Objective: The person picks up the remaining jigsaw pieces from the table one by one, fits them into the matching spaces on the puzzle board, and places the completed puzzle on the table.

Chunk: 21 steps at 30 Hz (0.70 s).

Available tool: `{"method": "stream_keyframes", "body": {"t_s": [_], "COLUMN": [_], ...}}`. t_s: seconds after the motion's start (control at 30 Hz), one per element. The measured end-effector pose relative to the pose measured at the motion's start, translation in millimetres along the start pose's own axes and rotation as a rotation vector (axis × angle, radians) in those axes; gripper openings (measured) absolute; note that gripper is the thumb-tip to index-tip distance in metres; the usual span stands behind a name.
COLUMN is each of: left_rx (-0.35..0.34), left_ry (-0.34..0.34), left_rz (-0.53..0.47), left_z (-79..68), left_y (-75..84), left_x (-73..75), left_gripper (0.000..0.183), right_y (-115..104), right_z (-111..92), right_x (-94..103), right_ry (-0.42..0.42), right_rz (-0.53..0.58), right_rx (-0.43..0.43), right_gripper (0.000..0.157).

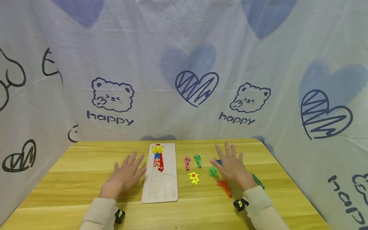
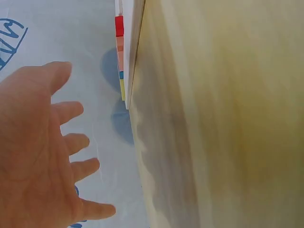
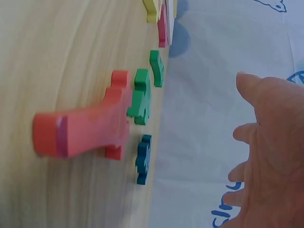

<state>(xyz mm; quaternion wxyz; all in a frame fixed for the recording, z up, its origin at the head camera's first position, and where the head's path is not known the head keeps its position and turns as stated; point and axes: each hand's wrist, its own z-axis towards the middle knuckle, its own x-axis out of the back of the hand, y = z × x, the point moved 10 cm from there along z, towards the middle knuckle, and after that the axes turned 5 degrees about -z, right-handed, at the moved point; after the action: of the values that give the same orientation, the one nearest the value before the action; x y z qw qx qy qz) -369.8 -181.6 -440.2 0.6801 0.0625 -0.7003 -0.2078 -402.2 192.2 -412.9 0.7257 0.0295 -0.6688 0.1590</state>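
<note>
My left hand (image 1: 125,175) is spread above the table, left of a white puzzle board (image 1: 165,185), and holds nothing. On the board a yellow giraffe head piece (image 1: 157,149) sits at the top, with a blue piece (image 1: 157,156), a pink piece (image 1: 156,162) and a long red piece (image 1: 161,163) below it. Fingers apart, my right hand (image 1: 233,166) hovers over loose pieces at the right. Under it a blue piece (image 3: 144,159) is partly hidden in the head view. A green piece (image 1: 213,172) and an orange-red piece (image 1: 225,187) lie close by.
Between board and right hand lie a pink piece (image 1: 187,163), a green leg-like piece (image 1: 197,161) and a yellow piece (image 1: 194,178). A dark green piece (image 1: 258,181) lies beside the right forearm. A printed curtain (image 1: 155,64) hangs behind the wooden table (image 1: 184,217).
</note>
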Motion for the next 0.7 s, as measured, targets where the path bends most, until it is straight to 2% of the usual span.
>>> {"method": "stream_keyframes", "body": {"t_s": [0.43,0.7], "left_rx": [-0.028,-0.047], "left_ry": [-0.082,-0.135], "left_rz": [-0.055,-0.032], "left_z": [1.6,1.8], "left_y": [7.5,11.3], "left_x": [-10.6,-18.6], "left_gripper": [0.063,0.068], "right_y": [-24.5,-32.4], "right_z": [5.2,6.0], "right_x": [-6.6,-9.9], "right_ry": [-0.024,-0.04], "right_rz": [0.029,0.031], "right_rx": [0.082,0.094], "right_gripper": [0.077,0.076]}}
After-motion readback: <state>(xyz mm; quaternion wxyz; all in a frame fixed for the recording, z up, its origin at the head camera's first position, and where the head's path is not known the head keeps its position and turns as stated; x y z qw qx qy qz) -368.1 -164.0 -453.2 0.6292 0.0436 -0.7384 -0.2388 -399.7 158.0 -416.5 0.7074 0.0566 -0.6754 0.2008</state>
